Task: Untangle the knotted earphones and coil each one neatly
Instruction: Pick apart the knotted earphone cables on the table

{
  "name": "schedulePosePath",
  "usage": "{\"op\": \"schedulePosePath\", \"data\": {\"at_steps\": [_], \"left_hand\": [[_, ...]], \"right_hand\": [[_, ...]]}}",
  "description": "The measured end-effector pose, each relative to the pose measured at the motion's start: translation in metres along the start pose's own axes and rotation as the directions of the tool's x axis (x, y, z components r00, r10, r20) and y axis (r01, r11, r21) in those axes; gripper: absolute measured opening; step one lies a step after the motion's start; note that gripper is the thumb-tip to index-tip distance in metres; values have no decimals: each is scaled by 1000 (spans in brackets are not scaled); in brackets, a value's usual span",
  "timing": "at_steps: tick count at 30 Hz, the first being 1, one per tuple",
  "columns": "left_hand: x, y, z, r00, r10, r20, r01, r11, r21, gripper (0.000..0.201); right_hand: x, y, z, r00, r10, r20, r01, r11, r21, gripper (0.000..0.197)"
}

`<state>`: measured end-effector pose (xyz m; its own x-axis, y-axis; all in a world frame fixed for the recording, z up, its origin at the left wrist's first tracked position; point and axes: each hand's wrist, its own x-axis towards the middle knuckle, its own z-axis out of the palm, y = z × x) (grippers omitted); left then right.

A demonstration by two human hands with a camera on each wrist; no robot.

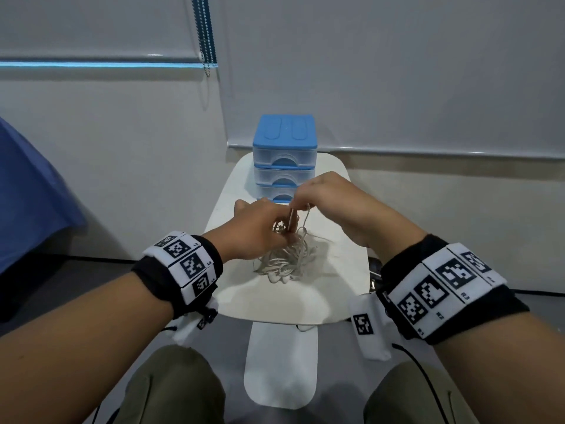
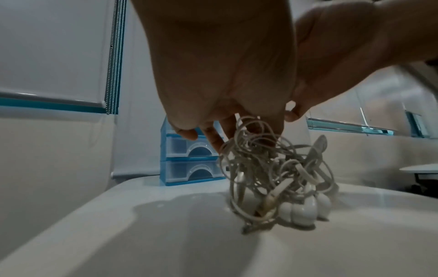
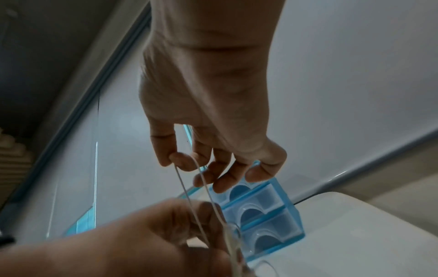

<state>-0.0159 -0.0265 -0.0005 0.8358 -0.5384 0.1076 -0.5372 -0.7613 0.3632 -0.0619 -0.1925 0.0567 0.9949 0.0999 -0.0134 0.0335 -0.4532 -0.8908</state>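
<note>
Under the left hand [image 1: 255,231], earphones [image 1: 287,258] partly hidden.

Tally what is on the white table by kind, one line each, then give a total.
Tangled bundle of white earphones: 1; the number of sets in it cannot be told
Blue drawer unit: 1, with 3 clear drawers
Hands working the cords: 2, left hand and right hand
Total: 4
</note>
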Motion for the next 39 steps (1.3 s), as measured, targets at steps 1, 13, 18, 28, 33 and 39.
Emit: {"op": "schedulePosePath", "data": {"at_steps": [1, 13, 18, 28, 33, 39], "left_hand": [[2, -3, -1, 1000, -20, 5, 19, 999, 28, 9], [6, -15, -11, 994, -84, 69, 82, 996, 35, 19], [3, -20, -9, 992, -67, 112, 65, 998, 20, 21], [-5, -29, -22, 988, 5, 157, 19, 988, -155, 7], [-9, -27, -15, 999, -4, 42, 11, 986, -166, 10], [-12, -24, -8, 1000, 1, -25, -7, 974, -227, 17]], "right_hand": [[-3, -6, -2, 1000, 6, -11, -5, 997, 73, 12], [-14, -57, -23, 942, -169, -291, 306, 789, 533, 15], [-10, -61, -35, 879, -274, -390, 458, 710, 535, 27], [5, 7, -34, 911, -183, -371, 200, 980, 7, 27], [1, 34, -15, 999, -43, -4, 36, 870, -491, 36], [-1, 38, 25, 988, -151, 19, 126, 745, -655, 17]]}}
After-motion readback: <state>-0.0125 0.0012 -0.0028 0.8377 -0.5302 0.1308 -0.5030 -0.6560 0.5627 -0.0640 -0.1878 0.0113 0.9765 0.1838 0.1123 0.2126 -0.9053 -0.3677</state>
